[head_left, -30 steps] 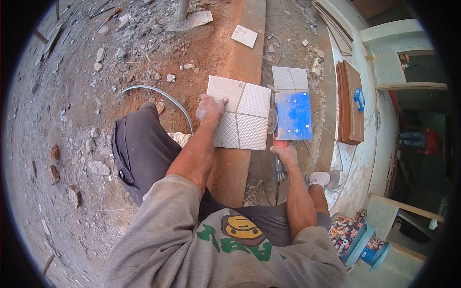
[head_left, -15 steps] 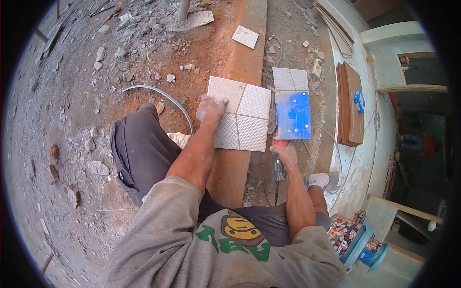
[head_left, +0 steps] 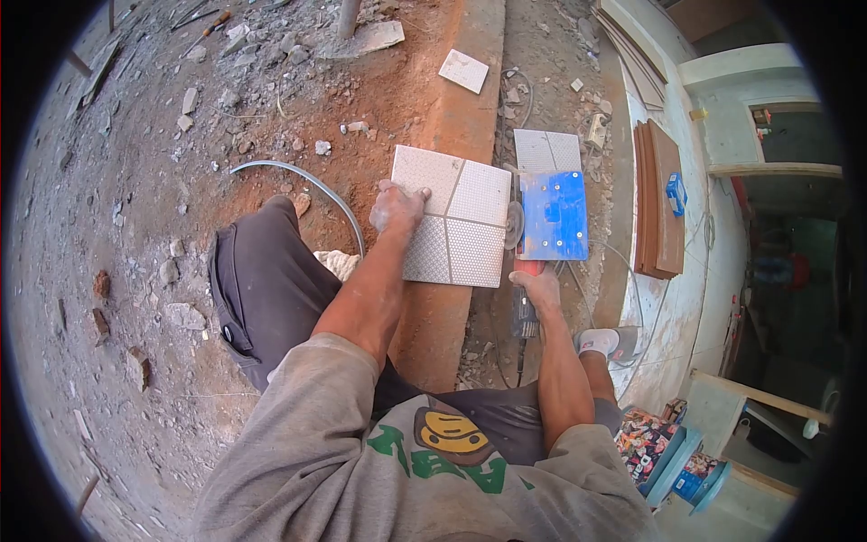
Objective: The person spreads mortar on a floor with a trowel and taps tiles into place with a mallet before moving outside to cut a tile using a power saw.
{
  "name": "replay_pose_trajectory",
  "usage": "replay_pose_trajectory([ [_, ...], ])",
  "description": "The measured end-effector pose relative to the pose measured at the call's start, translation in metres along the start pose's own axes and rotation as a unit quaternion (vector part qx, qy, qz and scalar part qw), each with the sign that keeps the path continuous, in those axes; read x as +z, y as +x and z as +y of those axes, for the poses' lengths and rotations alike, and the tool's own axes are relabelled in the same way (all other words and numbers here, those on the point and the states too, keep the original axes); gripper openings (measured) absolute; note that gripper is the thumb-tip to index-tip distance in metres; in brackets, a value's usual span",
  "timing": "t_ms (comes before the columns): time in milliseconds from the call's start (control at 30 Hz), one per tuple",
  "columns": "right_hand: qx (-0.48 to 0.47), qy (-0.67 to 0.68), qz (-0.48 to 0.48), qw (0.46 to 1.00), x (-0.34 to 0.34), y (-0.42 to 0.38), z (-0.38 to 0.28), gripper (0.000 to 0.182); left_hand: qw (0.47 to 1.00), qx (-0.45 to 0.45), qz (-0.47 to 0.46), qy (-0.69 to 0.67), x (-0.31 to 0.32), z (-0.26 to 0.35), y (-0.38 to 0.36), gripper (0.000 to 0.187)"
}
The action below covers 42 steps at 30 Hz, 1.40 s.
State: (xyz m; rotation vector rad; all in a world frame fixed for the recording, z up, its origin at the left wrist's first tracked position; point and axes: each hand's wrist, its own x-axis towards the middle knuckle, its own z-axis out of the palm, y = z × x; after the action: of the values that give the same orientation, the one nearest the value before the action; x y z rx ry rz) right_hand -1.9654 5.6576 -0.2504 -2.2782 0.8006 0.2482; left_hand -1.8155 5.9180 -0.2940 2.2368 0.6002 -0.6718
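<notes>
A white patterned tile (head_left: pixel 456 217) lies on a low orange-red ledge (head_left: pixel 442 316). My left hand (head_left: pixel 396 206), dusty white, presses down on the tile's left edge. My right hand (head_left: pixel 539 289) grips the handle of a tile saw (head_left: pixel 528 312) with a blue base plate (head_left: pixel 554 217). Its round blade (head_left: pixel 513 226) sits against the tile's right edge. A power cord runs back from the saw toward my legs.
A second tile (head_left: pixel 545 148) lies beyond the saw, a smaller piece (head_left: pixel 464 70) farther off. Rubble covers the dirt at left, with a curved grey pipe (head_left: pixel 307 181). Brown boards (head_left: pixel 659 194) lean by the right wall; tins (head_left: pixel 668 452) stand lower right.
The saw and my right hand have shifted slightly forward along the tile's right edge. My left hand stays pressed on the tile.
</notes>
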Motion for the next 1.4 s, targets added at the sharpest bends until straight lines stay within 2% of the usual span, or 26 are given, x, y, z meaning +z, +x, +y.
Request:
replay_pose_trajectory([
  [333, 0.009, -0.005, 0.01, 1.0, 0.005, 0.018, 0.019, 0.07, 1.0, 0.0, -0.001, -0.004, -0.001, 0.0, 0.0, 0.074],
  [400, -0.049, 0.009, 0.047, 0.998, 0.008, 0.019, 0.02, 0.057, 1.0, 0.003, -0.002, -0.002, -0.001, 0.0, 0.0, 0.074],
  [700, -0.035, 0.029, 0.009, 0.999, 0.006, 0.026, 0.014, 0.06, 1.0, 0.002, 0.004, 0.0, 0.002, -0.001, 0.001, 0.074],
  [833, -0.017, 0.036, 0.009, 0.999, 0.0, 0.01, -0.018, 0.059, 1.0, 0.006, 0.005, -0.005, 0.001, -0.002, 0.002, 0.073],
  [900, -0.029, 0.035, 0.039, 0.998, 0.0, 0.006, -0.026, 0.056, 1.0, 0.004, -0.001, -0.006, 0.0, -0.001, 0.001, 0.073],
  [1100, -0.02, 0.065, -0.003, 0.998, 0.0, 0.012, -0.027, 0.058, 1.0, 0.0, -0.002, -0.015, -0.003, 0.001, -0.003, 0.071],
  [1233, -0.015, 0.034, 0.005, 0.999, 0.0, 0.021, -0.021, 0.054, 1.0, 0.005, 0.002, -0.017, -0.001, 0.0, -0.001, 0.073],
  [1400, -0.006, 0.011, 0.022, 1.0, 0.006, 0.036, -0.005, 0.058, 1.0, 0.014, 0.006, -0.021, 0.002, -0.003, 0.001, 0.073],
])
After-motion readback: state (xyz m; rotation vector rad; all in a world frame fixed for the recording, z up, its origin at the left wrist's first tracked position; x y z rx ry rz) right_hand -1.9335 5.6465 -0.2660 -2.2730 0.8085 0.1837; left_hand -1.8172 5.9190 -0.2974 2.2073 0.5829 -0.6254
